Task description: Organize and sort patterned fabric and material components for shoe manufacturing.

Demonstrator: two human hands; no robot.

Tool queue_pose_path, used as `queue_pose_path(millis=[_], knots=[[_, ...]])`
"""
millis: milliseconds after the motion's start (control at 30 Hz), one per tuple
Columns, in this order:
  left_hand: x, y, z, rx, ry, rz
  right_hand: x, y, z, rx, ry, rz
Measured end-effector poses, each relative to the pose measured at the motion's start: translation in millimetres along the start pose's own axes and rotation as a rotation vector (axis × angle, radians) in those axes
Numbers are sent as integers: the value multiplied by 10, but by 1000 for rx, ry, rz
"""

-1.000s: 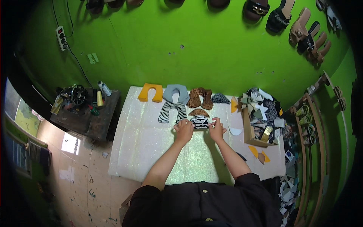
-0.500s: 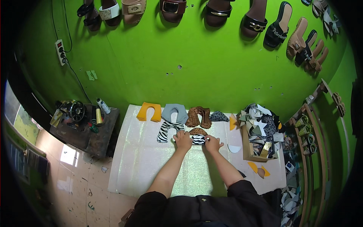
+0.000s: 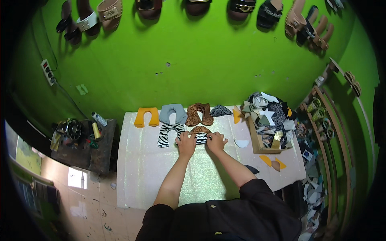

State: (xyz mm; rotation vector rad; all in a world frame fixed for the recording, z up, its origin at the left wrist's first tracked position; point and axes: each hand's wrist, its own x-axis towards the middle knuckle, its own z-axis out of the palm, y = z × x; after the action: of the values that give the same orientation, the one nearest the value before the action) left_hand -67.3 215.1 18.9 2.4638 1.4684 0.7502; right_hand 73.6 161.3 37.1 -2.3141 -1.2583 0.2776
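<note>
Since the earlier frames the view has tipped up, so more of the green wall and its row of sandals (image 3: 149,8) shows, while both hands have stayed on the same spot of the white table (image 3: 136,168). The left hand (image 3: 186,143) and right hand (image 3: 215,142) lie palm down, side by side, forearms stretched forward from the lower edge and converging. Between them they hold a small zebra piece (image 3: 200,137), fingers curled onto its two ends; whether they pinch it or just press it flat I cannot tell. It lies on the table just below a brown piece (image 3: 200,129), right of a larger zebra cutout (image 3: 168,133). A box of scraps (image 3: 267,124) sits to the right.
</note>
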Motion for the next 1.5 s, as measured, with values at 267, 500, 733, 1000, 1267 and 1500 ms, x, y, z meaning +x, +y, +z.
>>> queue_pose_path(millis=[267,500,733,1000,1267,1500], knots=[[-88,223,-218,-37,-18,-10,-135,4,-182,46,31,-27],[-283,620,-265,-65,11,-26,-250,213,-396,128,54,-29],[-512,1347,27,-175,-5,43,-321,672,-733,195,201,-108],[-769,2546,359,-358,-37,308,88,1835,-1667,56,493,-193],[-792,3042,583,-135,-303,441,547,2602,-1985,-273,290,-414],[-840,3024,544,-65,-340,435,885,2552,-1851,-538,118,-652]])
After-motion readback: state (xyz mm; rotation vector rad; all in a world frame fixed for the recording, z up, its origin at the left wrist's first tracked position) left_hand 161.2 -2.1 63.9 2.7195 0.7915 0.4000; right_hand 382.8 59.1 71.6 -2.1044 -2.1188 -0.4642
